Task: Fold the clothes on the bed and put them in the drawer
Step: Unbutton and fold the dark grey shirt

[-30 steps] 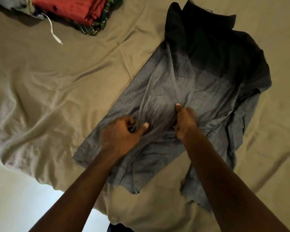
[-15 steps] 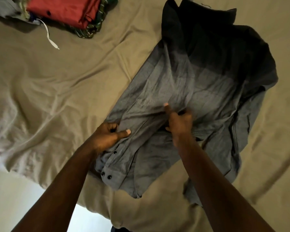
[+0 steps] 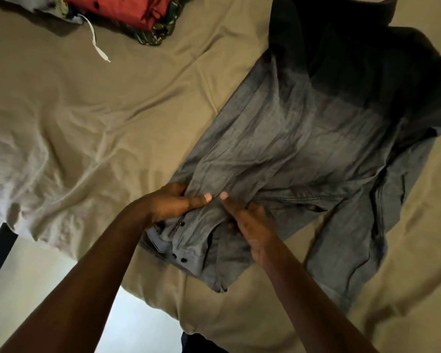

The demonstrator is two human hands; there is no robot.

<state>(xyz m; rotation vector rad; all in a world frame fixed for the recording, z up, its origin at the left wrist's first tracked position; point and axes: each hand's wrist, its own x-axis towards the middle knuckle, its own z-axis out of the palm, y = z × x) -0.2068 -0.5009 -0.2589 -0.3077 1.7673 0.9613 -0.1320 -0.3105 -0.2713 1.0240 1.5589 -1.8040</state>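
L hand (image 3: pixel 173 203) & R hand (image 3: pixel 251 224) both pinch a ridge of the grey shirt (image 3: pixel 303 138). Thumbs are on top w/ tips nearly touching, the other fingers curled under the cloth. The shirt lies spread on the tan bed sheet (image 3: pixel 87 110), its collar end far beyond the fingertips, in shadow. A buttoned cuff (image 3: pixel 182 258) sits just below the L thumb, wrist-side. A stack of folded clothes (image 3: pixel 127 11), red on top, is well beyond & left of the L fingers, w/ a white drawstring (image 3: pixel 97 44) beside it.
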